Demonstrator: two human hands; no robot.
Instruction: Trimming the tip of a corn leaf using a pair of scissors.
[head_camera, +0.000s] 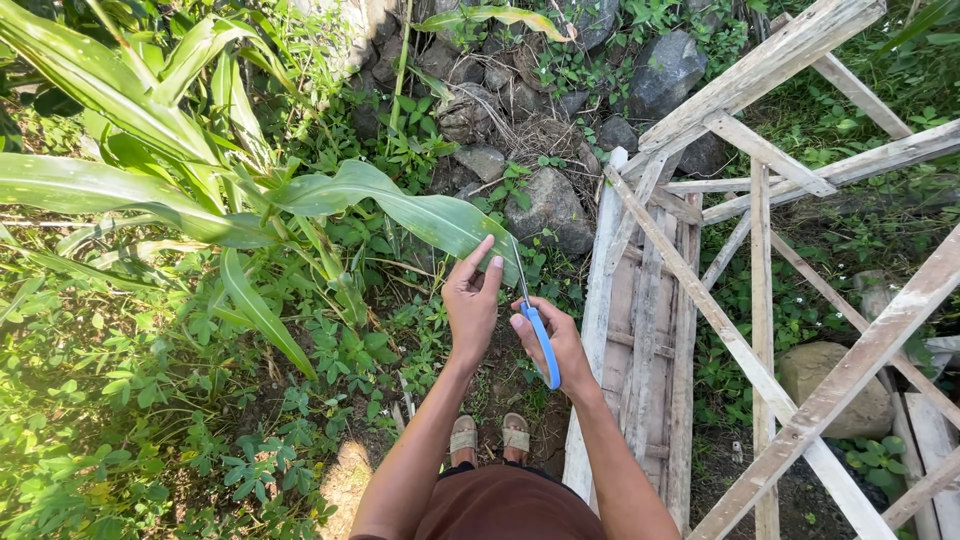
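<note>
Sickle (538, 335) blade faint against leaf (420, 212)

Both hands sit at frame centre, the left hand (472, 298) just left of the right hand (553, 345), which grips a sickle (538, 335). Leafy plants (200, 180) fill the left, a wooden frame (740, 250) the right, rocks (550, 205) the upper centre.

**Sunlit garden edge with stones and old timber**

You stand on dark soil (500, 385) among low weeds (150, 420). Ahead of you, grey stones (555, 205) pile up; to your right a weathered wooden frame (760, 150) lies in bright sun.
</note>
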